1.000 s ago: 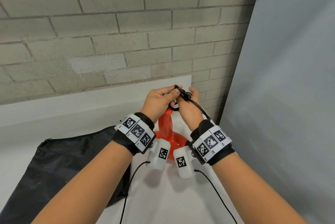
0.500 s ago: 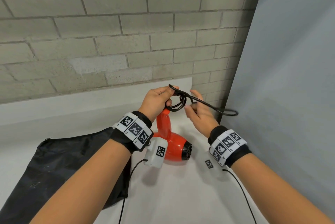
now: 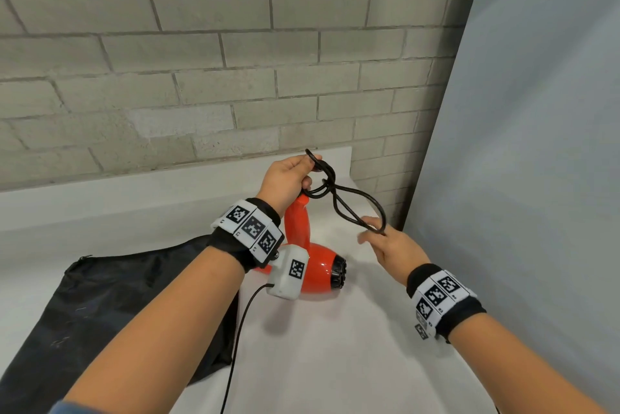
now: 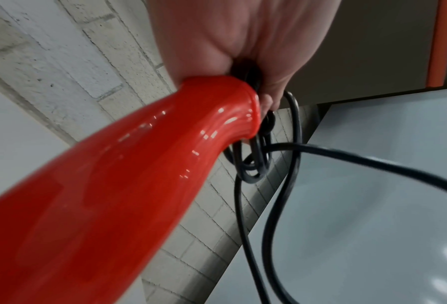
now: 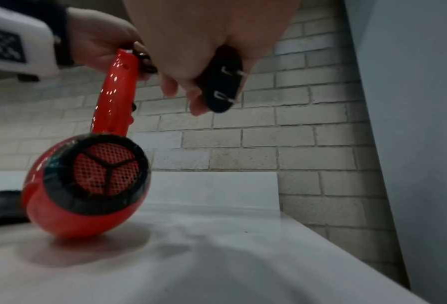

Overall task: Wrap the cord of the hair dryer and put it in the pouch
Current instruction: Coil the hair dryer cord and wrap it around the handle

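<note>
A red hair dryer (image 3: 318, 271) stands on its round body on the white table, handle up. My left hand (image 3: 288, 179) grips the top of the handle (image 4: 129, 164) together with several small loops of the black cord (image 3: 352, 204). A longer loop of cord (image 4: 282, 205) runs from there down to my right hand (image 3: 389, 246), which holds the black plug (image 5: 221, 80) with its two metal prongs showing. The black pouch (image 3: 110, 306) lies flat on the table to the left, its opening not clearly seen.
A grey brick wall (image 3: 201, 61) stands behind the table (image 3: 335, 363), and a pale blue-grey panel (image 3: 536, 145) closes off the right side. Thin black cables (image 3: 241, 329) from the wrist cameras trail over the table near me.
My right hand has drawn away from the left, down and to the right, pulling out a longer loop of cord. The left hand stays on the handle top.
</note>
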`<action>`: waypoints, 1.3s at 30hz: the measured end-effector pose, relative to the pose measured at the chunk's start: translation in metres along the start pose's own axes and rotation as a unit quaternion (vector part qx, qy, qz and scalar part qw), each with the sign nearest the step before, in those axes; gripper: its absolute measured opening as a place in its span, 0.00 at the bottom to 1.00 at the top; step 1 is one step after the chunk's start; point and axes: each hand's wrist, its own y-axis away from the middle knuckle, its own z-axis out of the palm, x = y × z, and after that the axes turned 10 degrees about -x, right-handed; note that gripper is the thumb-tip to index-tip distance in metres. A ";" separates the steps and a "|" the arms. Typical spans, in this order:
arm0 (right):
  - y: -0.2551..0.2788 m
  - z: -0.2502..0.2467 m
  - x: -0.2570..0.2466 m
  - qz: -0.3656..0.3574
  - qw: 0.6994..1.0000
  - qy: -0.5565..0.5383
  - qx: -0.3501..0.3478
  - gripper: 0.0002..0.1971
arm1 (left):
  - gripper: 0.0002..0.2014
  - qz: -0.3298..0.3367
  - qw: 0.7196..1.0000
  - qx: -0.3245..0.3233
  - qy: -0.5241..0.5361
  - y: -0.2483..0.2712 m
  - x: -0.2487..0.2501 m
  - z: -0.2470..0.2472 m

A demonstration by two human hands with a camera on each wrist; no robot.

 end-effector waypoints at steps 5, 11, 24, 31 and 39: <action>0.000 -0.013 0.005 0.278 0.927 -0.144 -0.205 0.14 | 0.13 -0.008 1.000 -0.006 0.011 0.003 0.003 -0.002; -0.006 -0.005 -0.003 0.278 0.906 -0.186 -0.262 0.10 | 0.13 0.001 1.000 -0.008 0.003 0.005 0.002 -0.006; -0.094 -0.014 -0.067 0.134 0.860 -0.486 -0.084 0.16 | 0.15 0.003 0.999 -0.049 0.007 0.019 0.009 -0.006; -0.085 0.008 -0.026 0.292 0.868 -0.383 -0.119 0.05 | 0.16 -0.004 0.997 -0.077 0.031 0.023 0.009 -0.013; -0.079 0.007 -0.028 0.273 0.880 -0.343 -0.184 0.19 | 0.16 0.016 0.996 -0.082 0.007 0.024 0.008 -0.013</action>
